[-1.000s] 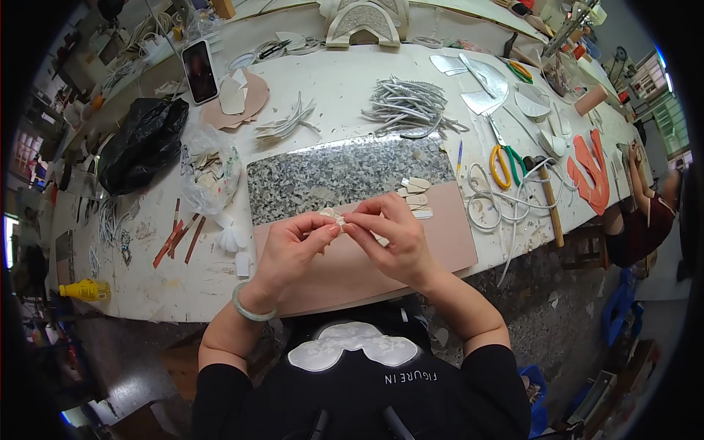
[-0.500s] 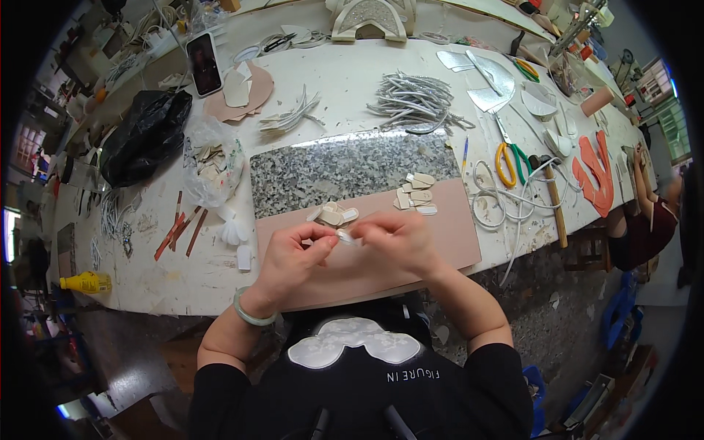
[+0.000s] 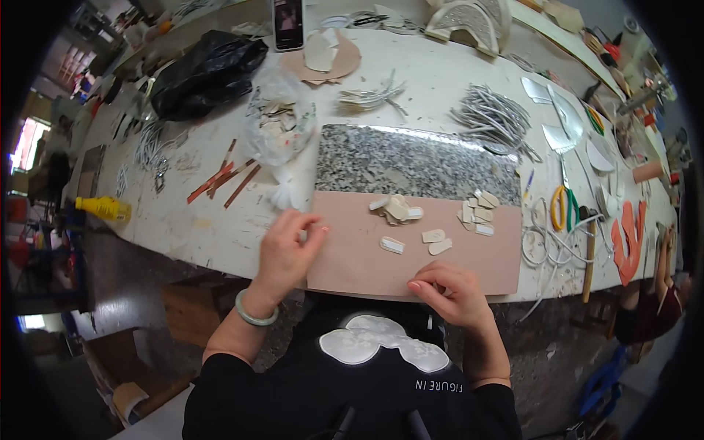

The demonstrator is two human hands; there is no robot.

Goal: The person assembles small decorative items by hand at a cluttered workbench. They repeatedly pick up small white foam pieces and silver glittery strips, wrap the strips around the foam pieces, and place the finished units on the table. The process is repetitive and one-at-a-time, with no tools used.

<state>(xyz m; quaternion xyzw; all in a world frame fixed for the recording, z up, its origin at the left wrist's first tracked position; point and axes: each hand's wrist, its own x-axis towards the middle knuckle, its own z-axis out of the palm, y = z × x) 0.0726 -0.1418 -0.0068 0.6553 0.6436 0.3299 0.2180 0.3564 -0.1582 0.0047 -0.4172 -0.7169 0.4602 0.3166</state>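
My left hand [image 3: 290, 246] hovers at the left edge of a pink-brown board [image 3: 352, 268], thumb and forefinger apart with nothing visible between them. By the board's front edge, my right hand [image 3: 451, 290] is loosely curled, thumb against fingers, and holds nothing I can see. Between the hands lie a small cream tab with a white strip [image 3: 391, 245] and two plain cream tabs [image 3: 440, 247]. Farther back sit a small heap of cream tabs [image 3: 397, 208] and a looser group of tabs [image 3: 482, 209]. White pieces [image 3: 286, 192] fan out just beyond my left hand.
Behind the board is a speckled stone slab [image 3: 411, 158]. A clear bag of scraps [image 3: 282, 121], red-brown strips [image 3: 224, 180] and a yellow bottle [image 3: 104, 209] are to the left. Silvery cords [image 3: 493, 117], scissors [image 3: 563, 209], a hammer [image 3: 589, 253] and white cord [image 3: 539, 246] lie right.
My hands have separated: the left went to the board's left edge, the right toward its front. The small white piece they held is released; loose tabs now show between them. The view swung left.
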